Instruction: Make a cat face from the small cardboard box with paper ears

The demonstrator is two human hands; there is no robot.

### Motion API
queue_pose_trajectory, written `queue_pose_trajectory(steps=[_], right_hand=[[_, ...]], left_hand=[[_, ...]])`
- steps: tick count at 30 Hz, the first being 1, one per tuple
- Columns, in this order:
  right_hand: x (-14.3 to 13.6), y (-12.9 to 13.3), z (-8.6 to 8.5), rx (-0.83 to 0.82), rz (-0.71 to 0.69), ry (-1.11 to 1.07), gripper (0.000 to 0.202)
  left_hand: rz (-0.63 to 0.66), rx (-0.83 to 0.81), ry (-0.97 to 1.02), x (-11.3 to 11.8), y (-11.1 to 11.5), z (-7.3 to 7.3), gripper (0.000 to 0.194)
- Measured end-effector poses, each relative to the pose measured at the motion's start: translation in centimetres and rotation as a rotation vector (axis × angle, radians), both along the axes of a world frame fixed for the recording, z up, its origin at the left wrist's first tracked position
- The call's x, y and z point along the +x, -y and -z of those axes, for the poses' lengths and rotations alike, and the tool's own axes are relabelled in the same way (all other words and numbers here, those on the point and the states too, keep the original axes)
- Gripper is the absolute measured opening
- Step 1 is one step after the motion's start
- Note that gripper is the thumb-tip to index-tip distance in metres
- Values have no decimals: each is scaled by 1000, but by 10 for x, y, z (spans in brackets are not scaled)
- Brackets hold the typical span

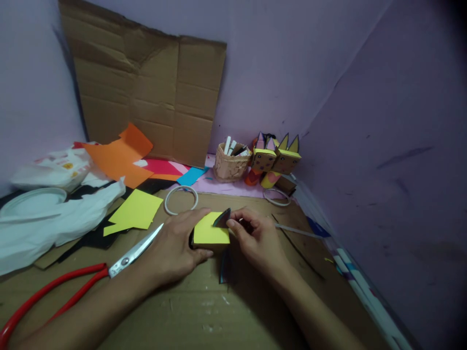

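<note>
Left fingers (pixel 193 217), spread, grip a yellow-topped box (pixel 208 235); right fingers (pixel 239 230) pinch a dark triangle (pixel 222 219). Flattened cardboard (pixel 175 311) lies beneath them; purple walls (pixel 273 73) meet beyond.

Left hand (pixel 178 245) bare, fingers (pixel 195 214) slim. Left forearm (pixel 120 291) behind it bare, tapering toward hand. Right hand (pixel 259 240) bare, fine detail blurred. Right forearm (pixel 310 301) behind it bare, also tapering.
</note>
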State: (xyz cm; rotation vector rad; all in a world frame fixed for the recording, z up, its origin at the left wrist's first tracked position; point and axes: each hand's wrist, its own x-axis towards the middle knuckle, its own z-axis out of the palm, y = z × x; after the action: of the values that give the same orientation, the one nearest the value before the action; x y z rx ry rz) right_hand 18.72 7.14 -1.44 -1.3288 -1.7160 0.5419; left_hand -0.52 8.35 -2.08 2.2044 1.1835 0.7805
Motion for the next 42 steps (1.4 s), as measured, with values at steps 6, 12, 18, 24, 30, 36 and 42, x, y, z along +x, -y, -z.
queue_pose_trajectory(steps=[6, 12, 18, 24, 30, 36, 42], right_hand=[[-3, -2, -1, 13, 43, 19, 12], [-4, -2, 0, 11, 56, 38, 12], [-4, -1, -2, -25, 52, 5, 14], [35, 1, -21, -161, 275, 93, 35], [67, 3, -27, -614, 494, 745, 50], [57, 7, -19, -692, 325, 790, 52], [53, 12, -26, -632, 391, 796, 40]], left_hand=[[6, -23, 28, 0, -1, 0, 64], [-7, -28, 36, 0, -1, 1, 66], [13, -34, 13, 1, 0, -4, 59], [-58, -16, -49, 0, 0, 4, 79], [-112, -149, -62, 0, 4, -4, 95], [-100, -198, -55, -1, 4, -10, 85], [-91, -171, -76, -5, 3, 3, 84]])
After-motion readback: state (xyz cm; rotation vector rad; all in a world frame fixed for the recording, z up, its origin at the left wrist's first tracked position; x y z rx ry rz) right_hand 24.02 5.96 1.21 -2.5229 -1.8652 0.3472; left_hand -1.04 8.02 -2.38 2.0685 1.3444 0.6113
